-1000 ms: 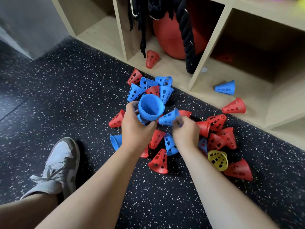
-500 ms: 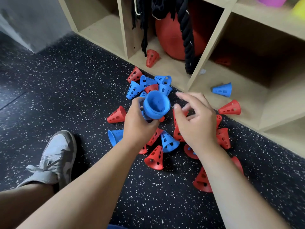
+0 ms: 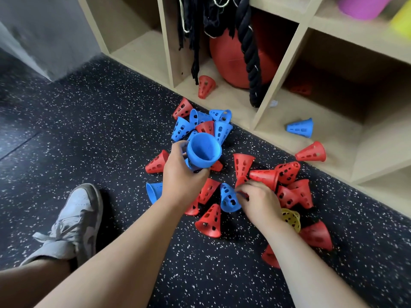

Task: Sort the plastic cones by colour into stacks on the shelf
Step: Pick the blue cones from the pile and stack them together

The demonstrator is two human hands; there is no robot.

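most cones [image 3: 210, 221] lie unsorted on the floor [image 3: 111, 134] along the shelf [image 3: 333, 141] front edge; no stacks shelved. left hand [image 3: 182, 176] grips a blue stack [image 3: 203, 150]; right hand [image 3: 259, 200] down at a loose blue cone [image 3: 228, 197], grip unclear.

Red ball [image 3: 226, 63] behind thick blk rope [image 3: 251, 56], white sneaker [image 3: 75, 218] on speckled floor [image 3: 100, 130], purple tub [image 3: 362, 6] top R

Even daylight, soft shadows, wide-angle edge distortion.
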